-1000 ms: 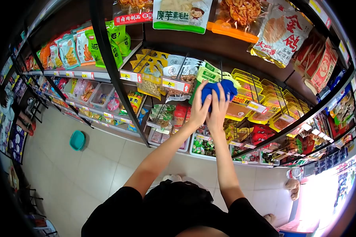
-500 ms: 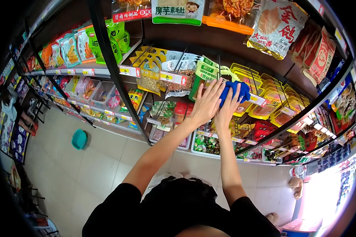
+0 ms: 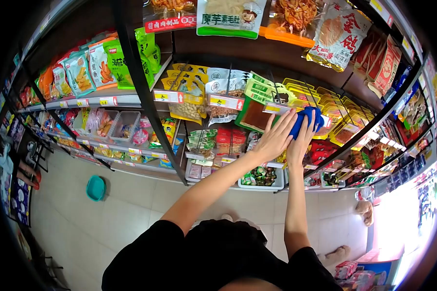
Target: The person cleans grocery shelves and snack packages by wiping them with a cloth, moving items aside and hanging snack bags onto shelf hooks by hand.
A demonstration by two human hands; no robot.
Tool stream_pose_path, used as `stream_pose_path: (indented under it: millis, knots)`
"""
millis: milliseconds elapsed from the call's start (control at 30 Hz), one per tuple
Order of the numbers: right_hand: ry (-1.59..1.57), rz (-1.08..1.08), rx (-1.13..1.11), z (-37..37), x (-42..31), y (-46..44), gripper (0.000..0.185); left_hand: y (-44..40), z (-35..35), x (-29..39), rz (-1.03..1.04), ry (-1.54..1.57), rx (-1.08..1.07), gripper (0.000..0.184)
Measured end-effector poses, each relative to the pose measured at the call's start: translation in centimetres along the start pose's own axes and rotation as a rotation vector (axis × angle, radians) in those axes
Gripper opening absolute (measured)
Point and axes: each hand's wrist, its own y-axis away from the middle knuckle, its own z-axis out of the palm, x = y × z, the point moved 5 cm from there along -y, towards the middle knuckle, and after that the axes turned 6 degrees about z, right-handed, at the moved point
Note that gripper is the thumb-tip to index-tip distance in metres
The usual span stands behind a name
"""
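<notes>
My right hand [image 3: 300, 144] presses a bunched blue cloth [image 3: 308, 121] against the hanging snack packs, its fingers over the cloth. Beside it, my left hand [image 3: 276, 139] has its fingers stretched out, the tips at the cloth's left edge and near a price tag [image 3: 275, 108]. Just left of the hands hangs a green-and-brown snack pack [image 3: 254, 114]. Yellow-edged packs [image 3: 347, 128] hang on hooks to the right of the cloth. How firmly the left hand touches the cloth I cannot tell.
Black uprights [image 3: 137, 72] divide the shelves. Large snack bags [image 3: 228, 19] hang above, and a tray of small wrapped snacks [image 3: 261, 176] sits low. A teal basin [image 3: 96, 188] stands on the tiled floor. Part of another person [image 3: 29, 175] shows at far left.
Both hands and the blue cloth have shifted right and slightly down along the hanging packs. The price tag by the green-and-brown pack is uncovered now. The camera view has moved slightly.
</notes>
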Motion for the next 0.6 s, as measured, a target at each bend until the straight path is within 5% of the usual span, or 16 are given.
stream_pose_path:
  millis: [100, 333, 600]
  knots:
    - [-0.052, -0.110, 0.047, -0.2, -5.9, -0.1, 0.045, 2.2, -4.4, -1.3, 0.038, 0.286, 0.158, 0.061]
    - [-0.153, -0.276, -0.203, 8.3, -19.3, -0.3, 0.066, 9.7, -15.7, -10.0, -0.171, 0.031, 0.290, 0.049]
    - [0.046, -0.146, -0.153, 10.3, -17.7, 0.9, 0.056, 9.1, -14.3, -11.5, -0.127, -0.035, 0.163, 0.061]
